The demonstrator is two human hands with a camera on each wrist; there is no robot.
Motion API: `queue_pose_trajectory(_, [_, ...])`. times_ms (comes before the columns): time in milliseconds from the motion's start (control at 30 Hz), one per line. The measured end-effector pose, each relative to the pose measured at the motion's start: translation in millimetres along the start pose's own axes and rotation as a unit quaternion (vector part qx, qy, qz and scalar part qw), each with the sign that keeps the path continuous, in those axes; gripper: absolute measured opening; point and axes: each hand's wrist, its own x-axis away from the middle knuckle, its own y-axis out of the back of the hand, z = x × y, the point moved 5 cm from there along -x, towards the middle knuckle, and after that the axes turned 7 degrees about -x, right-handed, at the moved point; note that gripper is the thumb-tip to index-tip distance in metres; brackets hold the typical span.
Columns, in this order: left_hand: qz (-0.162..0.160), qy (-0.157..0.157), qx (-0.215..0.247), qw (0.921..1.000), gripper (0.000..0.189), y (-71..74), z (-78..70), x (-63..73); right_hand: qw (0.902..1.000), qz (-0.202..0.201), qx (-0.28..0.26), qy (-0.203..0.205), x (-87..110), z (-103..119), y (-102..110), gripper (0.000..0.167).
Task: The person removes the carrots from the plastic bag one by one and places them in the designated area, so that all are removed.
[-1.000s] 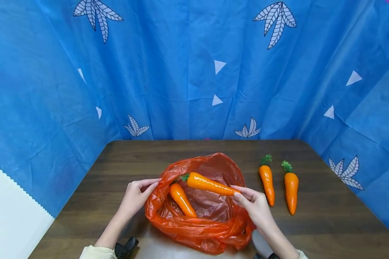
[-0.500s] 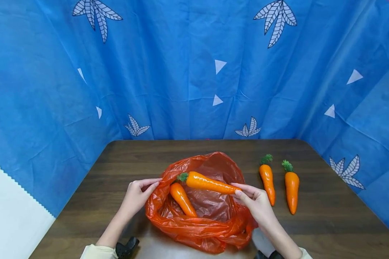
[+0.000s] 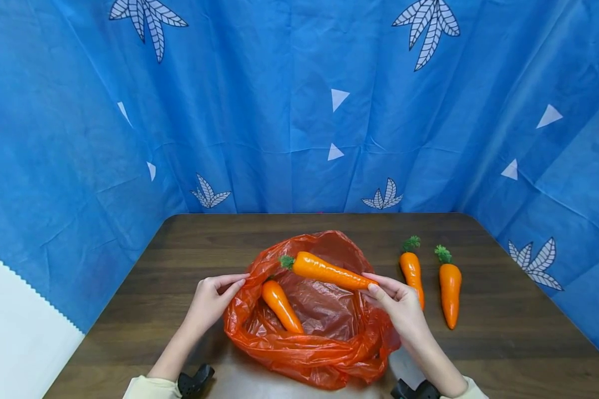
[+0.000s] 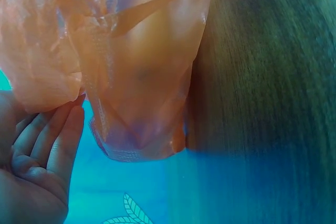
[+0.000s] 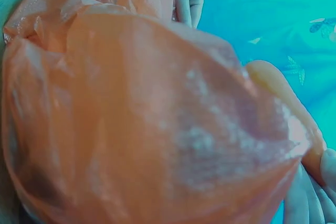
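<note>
A red plastic bag [image 3: 299,352] stands with its mouth spread wide. At its left rim, my left hand [image 3: 211,302] pinches the plastic between thumb and fingers; the left wrist view shows that hand [image 4: 39,156] against the film. My right hand [image 3: 404,310] grips a shiny orange carrot [image 3: 329,271] by its thin tip. This carrot lies slantwise over the bag's mouth, green top toward the left. Inside the bag rests a second carrot [image 3: 282,307]. In the right wrist view the film hides much of the held carrot [image 5: 278,85], and the bag's edge meets my fingers [image 5: 299,198].
Two more carrots with green tops lie on the wooden table [image 3: 509,332] to the right: one [image 3: 410,271] close behind my right hand, the other [image 3: 450,293] farther right. A blue patterned curtain [image 3: 289,100] surrounds the table's back and sides.
My right hand has moved slightly up and to the right with the carrot, drawing the bag's right side a little outward. My left hand keeps its place on the rim.
</note>
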Motion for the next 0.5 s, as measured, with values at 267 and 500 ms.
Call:
queue_pose_trajectory(267, [0.004,0.0,0.002,1.0,0.018,-0.8,-0.2,-0.6,0.9994,-0.007,-0.005,0.032,3.3,8.9,6.7,0.034])
queue_pose_trajectory(500, [0.001,-0.003,-0.004,1.0,0.018,-1.2,1.5,-0.2,0.998,-0.026,-0.011,0.057,1.9,10.8,12.9,0.03])
